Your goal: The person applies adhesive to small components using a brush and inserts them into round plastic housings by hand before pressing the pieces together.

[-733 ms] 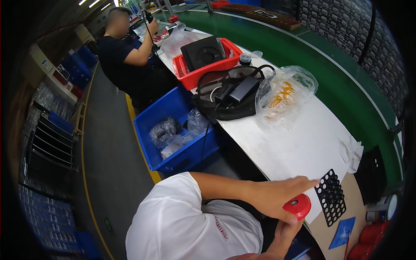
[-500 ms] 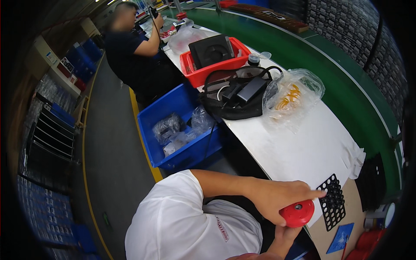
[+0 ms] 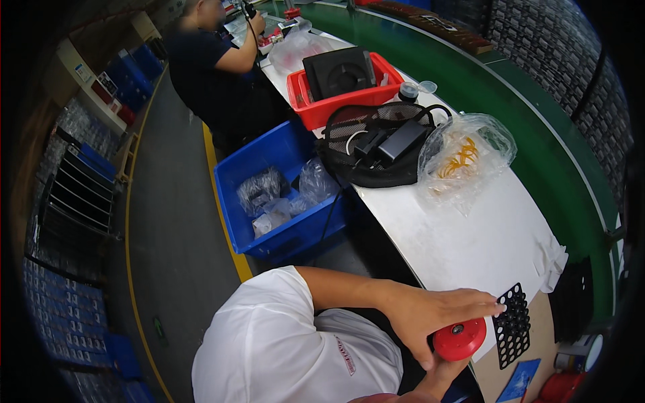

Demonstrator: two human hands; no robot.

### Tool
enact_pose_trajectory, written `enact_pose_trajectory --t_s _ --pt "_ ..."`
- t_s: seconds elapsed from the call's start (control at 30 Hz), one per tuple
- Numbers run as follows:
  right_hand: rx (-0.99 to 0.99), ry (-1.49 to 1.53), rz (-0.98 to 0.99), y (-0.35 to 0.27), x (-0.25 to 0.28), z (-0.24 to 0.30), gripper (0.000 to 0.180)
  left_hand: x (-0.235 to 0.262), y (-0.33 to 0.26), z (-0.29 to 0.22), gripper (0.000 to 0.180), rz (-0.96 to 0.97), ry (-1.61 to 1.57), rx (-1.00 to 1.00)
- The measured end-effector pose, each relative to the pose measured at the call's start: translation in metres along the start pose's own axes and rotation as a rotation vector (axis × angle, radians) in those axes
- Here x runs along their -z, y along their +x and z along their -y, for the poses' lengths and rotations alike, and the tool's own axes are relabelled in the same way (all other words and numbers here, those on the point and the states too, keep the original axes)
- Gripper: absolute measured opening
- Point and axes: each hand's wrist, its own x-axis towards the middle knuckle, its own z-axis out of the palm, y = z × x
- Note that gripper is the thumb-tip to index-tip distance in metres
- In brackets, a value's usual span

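Observation:
My right hand (image 3: 440, 373) grips a round red part (image 3: 460, 339) with a small metal-rimmed centre from below; most of its fingers are hidden. Arched over that part is my left hand (image 3: 447, 310), open, its thumb spread at the near side of the red part and its fingers stretched to the right. Those fingertips reach the left edge of a black perforated tray (image 3: 512, 326), where rows of holes show and several dark small pieces sit. Whether the fingertips touch a piece, I cannot tell.
On the white bench (image 3: 463, 235) lie a clear bag with yellow rings (image 3: 460, 160), a black mesh bag (image 3: 376, 151) and a red bin (image 3: 316, 111). A blue crate (image 3: 235, 201) stands left of it. A blue sheet (image 3: 519, 381) lies near the tray. Another person (image 3: 215, 74) works beyond.
My left hand's fingers have straightened and its thumb has moved apart from the red part. The red part now sits slightly lower. The whole view has shifted a little.

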Motion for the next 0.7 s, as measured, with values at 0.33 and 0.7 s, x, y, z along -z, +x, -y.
enact_pose_trajectory --t_s 0.33,0.7 --pt "0.015 0.007 -0.030 -0.001 -0.013 -0.001 0.069 0.016 -0.005 0.005 0.110 0.020 0.097 -0.126" --pt "-0.016 -0.077 0.096 -0.003 0.001 -0.005 0.070 0.004 -0.005 0.013 0.108 0.053 0.147 -0.182"
